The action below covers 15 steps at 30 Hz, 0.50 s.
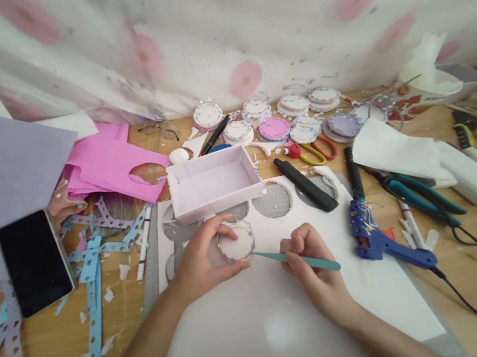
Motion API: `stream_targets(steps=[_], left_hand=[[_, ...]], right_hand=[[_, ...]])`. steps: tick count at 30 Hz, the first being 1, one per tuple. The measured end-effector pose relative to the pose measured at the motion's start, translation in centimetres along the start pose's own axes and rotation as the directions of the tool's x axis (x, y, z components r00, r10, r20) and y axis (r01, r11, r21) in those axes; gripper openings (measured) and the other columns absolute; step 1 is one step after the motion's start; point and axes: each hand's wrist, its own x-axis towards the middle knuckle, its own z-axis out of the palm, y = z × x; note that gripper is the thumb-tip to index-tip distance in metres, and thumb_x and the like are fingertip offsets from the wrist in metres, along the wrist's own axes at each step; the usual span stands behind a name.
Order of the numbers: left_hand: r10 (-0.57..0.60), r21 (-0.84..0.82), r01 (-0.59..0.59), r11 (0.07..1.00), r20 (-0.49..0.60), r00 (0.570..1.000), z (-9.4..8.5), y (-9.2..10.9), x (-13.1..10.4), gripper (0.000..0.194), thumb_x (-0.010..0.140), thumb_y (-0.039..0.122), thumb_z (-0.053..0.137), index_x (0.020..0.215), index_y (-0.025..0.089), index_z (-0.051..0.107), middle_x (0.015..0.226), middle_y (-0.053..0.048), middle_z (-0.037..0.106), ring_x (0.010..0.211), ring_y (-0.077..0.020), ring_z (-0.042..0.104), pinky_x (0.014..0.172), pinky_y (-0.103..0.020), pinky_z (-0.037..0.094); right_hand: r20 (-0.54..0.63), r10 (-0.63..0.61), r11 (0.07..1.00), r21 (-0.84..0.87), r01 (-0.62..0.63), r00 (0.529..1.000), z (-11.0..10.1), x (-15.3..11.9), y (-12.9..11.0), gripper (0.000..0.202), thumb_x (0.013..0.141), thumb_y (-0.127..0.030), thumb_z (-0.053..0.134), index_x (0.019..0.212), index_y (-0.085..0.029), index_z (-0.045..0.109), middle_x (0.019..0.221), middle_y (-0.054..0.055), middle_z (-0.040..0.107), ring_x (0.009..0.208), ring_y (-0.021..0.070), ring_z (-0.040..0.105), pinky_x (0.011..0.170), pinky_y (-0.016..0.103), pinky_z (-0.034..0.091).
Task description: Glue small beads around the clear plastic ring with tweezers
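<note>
My left hand steadies a small round white disc between thumb and fingers, with pale dots around its rim. The disc is over a white foam sheet that has several round holes cut along its far side. In my right hand is a pair of slim teal tweezers, gripped like a pen. Its pointed tip meets the disc's right edge or is just beside it; which, I cannot tell. Just beyond my left hand stands an open white box.
Several finished-looking discs line the back, near scissors. A black utility knife lies on the sheet. On the right are a blue glue gun with its cord and pliers. A phone and paper strips are left.
</note>
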Motion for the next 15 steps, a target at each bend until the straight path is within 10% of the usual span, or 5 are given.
stream_targets(steps=[15], left_hand=[[-0.011, 0.02, 0.01, 1.0, 0.01, 1.0, -0.01, -0.15, -0.09, 0.068, 0.072, 0.035, 0.08, 0.129, 0.024, 0.046, 0.1, -0.004, 0.066, 0.099, -0.0214, 0.063, 0.095, -0.037, 0.048]], right_hand=[[0.012, -0.009, 1.0, -0.028, 0.009, 1.0, 0.15, 0.1, -0.15, 0.024, 0.096, -0.035, 0.05, 0.081, -0.025, 0.034, 0.065, -0.006, 0.036, 0.055, 0.0113, 0.029, 0.051, 0.026, 0.023]])
